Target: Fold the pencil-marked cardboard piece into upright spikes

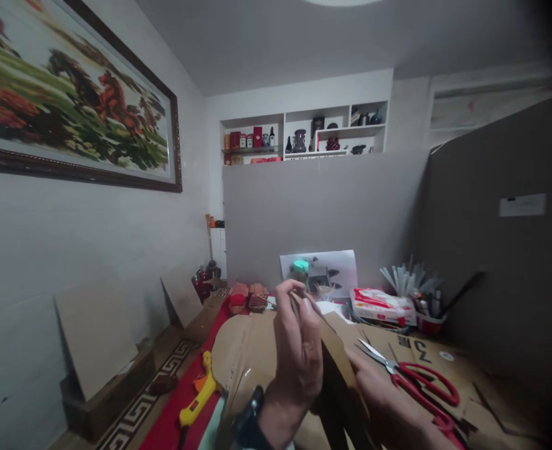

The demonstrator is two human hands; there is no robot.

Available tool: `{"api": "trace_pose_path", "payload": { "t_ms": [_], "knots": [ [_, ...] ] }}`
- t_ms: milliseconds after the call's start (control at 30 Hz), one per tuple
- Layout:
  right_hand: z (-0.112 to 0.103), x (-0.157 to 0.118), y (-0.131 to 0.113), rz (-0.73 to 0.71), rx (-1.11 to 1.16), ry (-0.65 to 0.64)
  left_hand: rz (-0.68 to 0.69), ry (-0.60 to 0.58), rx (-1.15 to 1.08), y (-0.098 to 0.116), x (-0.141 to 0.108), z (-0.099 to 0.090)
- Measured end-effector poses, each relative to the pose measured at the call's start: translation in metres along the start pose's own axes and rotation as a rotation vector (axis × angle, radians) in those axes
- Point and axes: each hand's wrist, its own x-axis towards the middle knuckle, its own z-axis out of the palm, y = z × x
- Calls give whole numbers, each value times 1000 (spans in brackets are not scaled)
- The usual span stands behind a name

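On my feed, the left hand [299,350] pinches the cardboard piece [339,369] between both hands, near the scissors [391,367]; the right hand's [367,378] grip is hidden — uneven squeezing could crease it.

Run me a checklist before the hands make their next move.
1. Left hand gripping the raised cardboard piece: ok, fingers around its upper end.
2. Right hand grip: cannot tell, fingers hidden behind the cardboard.
3. Scissors set down: ok, lying on the cardboard sheet at the right.
4. Scissor blades closed: not ok, slightly apart.
5. Yellow glue gun out of the hands: ok, lying left.
6. Glue gun cool: cannot tell.
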Motion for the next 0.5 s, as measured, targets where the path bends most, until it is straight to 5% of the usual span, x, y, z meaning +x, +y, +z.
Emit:
{"api": "trace_pose_path", "payload": {
  "t_ms": [133, 200, 367, 500],
  "knots": [
    [-25, -20, 3, 533, 509, -167, -70, -62, -107, -29, -7, 31],
    [-41, -24, 13, 692, 553, -230, -111, -90, -126, -41, -7, 40],
    [-66, -25, 44, 696, 9, -195, -157, -141, 39, -71, 4, 44],
    [-77, -19, 39, 516, -157, -366, -165, -254, 220, -80, 8, 30]
  ]
}}
